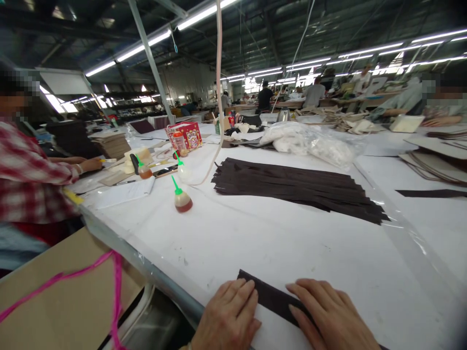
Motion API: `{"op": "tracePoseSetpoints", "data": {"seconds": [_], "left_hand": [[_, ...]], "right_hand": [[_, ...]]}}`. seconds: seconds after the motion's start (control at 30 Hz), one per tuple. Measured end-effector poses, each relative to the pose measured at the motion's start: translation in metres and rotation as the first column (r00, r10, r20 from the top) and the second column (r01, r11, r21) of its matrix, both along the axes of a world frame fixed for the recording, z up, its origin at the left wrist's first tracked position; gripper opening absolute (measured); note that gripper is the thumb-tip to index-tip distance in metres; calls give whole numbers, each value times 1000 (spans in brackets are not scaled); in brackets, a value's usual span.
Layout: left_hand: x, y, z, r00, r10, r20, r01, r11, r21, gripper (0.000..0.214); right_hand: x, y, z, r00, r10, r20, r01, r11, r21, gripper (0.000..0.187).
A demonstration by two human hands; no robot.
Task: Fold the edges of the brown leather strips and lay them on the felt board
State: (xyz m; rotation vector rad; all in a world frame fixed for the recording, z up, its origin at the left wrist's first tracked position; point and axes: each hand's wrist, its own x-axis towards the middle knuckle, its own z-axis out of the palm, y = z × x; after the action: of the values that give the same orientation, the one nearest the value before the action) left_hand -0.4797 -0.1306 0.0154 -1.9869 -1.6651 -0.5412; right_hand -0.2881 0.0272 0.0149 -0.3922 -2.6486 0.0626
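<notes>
A dark brown strip (272, 297) lies on the white table (262, 238) at the near edge. My left hand (228, 316) rests flat on its left end with fingers stretched out. My right hand (330, 318) lies flat on the strip further right, fingers extended and pressing down. Neither hand grips anything. Beyond them a wide row of several dark brown strips (299, 187) is laid out side by side across the middle of the table.
A glue bottle with a green nozzle (181, 198) stands left of the strips, with two more (143, 168) behind it. A hose (218, 92) hangs from above. A person in a red plaid shirt (31, 180) works at left. White bags (310, 138) and cardboard stacks (436, 163) lie further back.
</notes>
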Motion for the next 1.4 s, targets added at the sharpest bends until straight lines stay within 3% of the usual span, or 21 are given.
{"op": "tracePoseSetpoints", "data": {"seconds": [0.2,0.3,0.47,0.7,0.97,1.23,1.4], "left_hand": [[-9,-6,-11,999,31,39,-34,997,65,31],[-16,-10,-15,1000,9,11,-9,999,47,30],[-20,-11,-19,1000,-16,-16,17,998,59,30],[-20,-10,-17,1000,5,2,-5,995,100,31],[-25,-12,-17,1000,26,-16,-25,996,82,29],[-35,-11,-4,997,66,-38,-67,998,-6,31],[-38,-11,0,997,66,-40,-67,997,-44,31]], "right_hand": [[-69,-37,12,961,-115,250,155,977,-147,22],[-84,-43,27,915,-147,376,238,949,-208,17],[-96,-34,45,855,-88,511,305,883,-358,18],[-105,-18,40,902,16,431,236,819,-524,13],[-99,-19,23,954,107,279,64,837,-543,24],[-107,-17,18,956,110,271,16,906,-423,22],[-105,-7,19,958,185,218,-66,886,-460,23]]}}
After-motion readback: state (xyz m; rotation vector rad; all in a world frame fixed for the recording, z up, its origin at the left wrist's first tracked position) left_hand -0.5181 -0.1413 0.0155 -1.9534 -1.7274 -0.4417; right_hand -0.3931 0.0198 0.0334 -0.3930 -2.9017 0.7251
